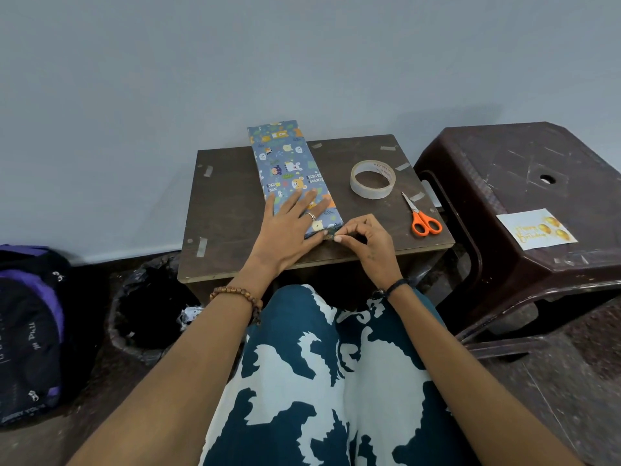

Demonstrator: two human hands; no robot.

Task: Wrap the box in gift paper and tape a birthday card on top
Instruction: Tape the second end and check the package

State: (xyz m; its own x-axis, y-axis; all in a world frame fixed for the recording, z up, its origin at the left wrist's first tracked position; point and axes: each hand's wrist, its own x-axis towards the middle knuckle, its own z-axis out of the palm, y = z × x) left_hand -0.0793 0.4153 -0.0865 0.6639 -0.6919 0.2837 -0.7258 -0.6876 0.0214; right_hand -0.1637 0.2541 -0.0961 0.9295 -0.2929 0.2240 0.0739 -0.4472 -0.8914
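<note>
A long box [289, 163] wrapped in blue cartoon-animal paper lies lengthwise on the small dark table [228, 210], its far end past the table's back edge. My left hand [292, 227] presses flat on the box's near end, fingers spread. My right hand [364, 238] pinches the paper at the box's near right corner with thumb and fingertips; whether a piece of tape is under them I cannot tell. The birthday card [536, 228], white with gold balloons, lies on the brown plastic stool [524, 163] to the right.
A roll of clear tape [372, 179] and orange-handled scissors [421, 216] lie on the table's right side. Short tape strips stick along the table's edges. A black-lined bin [151, 307] and a dark backpack [30, 331] sit on the floor at left.
</note>
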